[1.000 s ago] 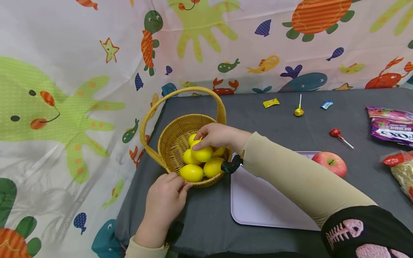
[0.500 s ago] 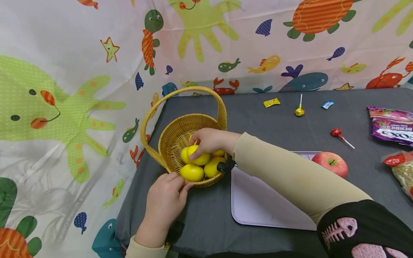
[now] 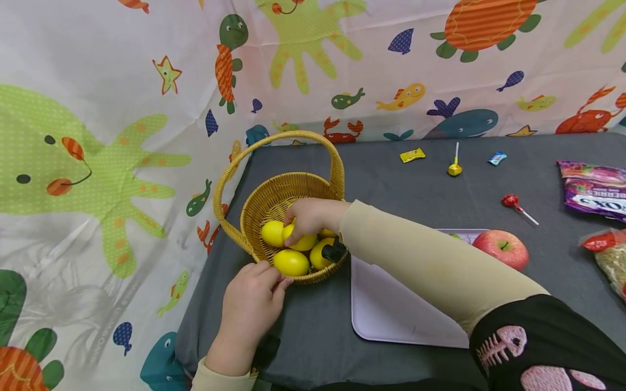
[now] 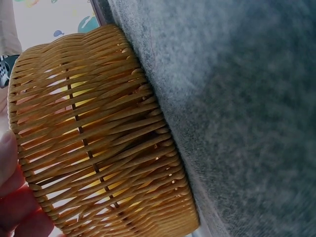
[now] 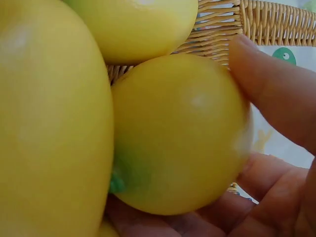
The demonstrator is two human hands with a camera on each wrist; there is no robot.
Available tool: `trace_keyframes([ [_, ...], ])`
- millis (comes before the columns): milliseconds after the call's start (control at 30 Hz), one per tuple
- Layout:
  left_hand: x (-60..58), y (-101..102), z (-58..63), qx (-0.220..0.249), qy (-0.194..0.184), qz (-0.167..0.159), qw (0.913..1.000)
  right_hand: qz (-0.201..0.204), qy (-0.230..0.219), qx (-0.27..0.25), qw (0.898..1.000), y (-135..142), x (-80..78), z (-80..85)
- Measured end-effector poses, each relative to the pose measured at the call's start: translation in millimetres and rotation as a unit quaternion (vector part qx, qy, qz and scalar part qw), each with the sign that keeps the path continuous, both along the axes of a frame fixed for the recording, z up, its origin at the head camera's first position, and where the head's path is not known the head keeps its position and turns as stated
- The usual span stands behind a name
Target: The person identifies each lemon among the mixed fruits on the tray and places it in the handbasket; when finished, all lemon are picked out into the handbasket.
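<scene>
A yellow wicker basket (image 3: pixel 257 202) with a tall arched handle stands at the left of the table, several lemons inside. My left hand (image 3: pixel 251 310) pinches the basket's near rim; the left wrist view shows its fingertips (image 4: pixel 29 212) at the woven wall. Inside the basket, my right hand (image 3: pixel 315 217) grips a lemon (image 5: pixel 182 133) between thumb and fingers. Beside that one lie another lemon (image 3: pixel 271 233) to the left, one at the front (image 3: pixel 290 263) and one near the wrist (image 3: pixel 320 253). The right hand partly covers the lemons behind it.
A pale lilac tray (image 3: pixel 391 320) lies right of the basket, partly under the right forearm, with an apple (image 3: pixel 501 249) at its far side. Farther off are lollipops (image 3: pixel 511 201), small wrapped candies (image 3: pixel 413 155) and a purple candy bag (image 3: pixel 594 187). A printed curtain borders the table.
The right hand has moved lower and slightly left in the basket, still holding the lemon. A lemon at the left now shows more fully. The left hand stays at the rim.
</scene>
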State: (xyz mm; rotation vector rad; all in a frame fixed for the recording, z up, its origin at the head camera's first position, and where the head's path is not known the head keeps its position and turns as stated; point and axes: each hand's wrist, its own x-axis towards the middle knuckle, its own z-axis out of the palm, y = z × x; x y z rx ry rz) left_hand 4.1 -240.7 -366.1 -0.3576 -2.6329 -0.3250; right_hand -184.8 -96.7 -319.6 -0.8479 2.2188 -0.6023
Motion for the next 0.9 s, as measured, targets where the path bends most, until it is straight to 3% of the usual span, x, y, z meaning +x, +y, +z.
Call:
trace_keyframes([
  [500, -3.6, 1, 0.0, -0.003, -0.002, -0.007, 1.0000, 0.021, 0.045, 0.051, 0.997, 0, 4.4, 2.6],
  [733, -3.7, 1, 0.3, -0.001, -0.009, -0.007, 0.9999, 0.015, 0.032, 0.029, 0.999, 10, 3.7, 7.4],
  [900, 0.7, 0, 0.1, 0.000, -0.015, -0.001, 0.9999, 0.005, 0.022, -0.031, 0.999, 42, 14.6, 23.1],
])
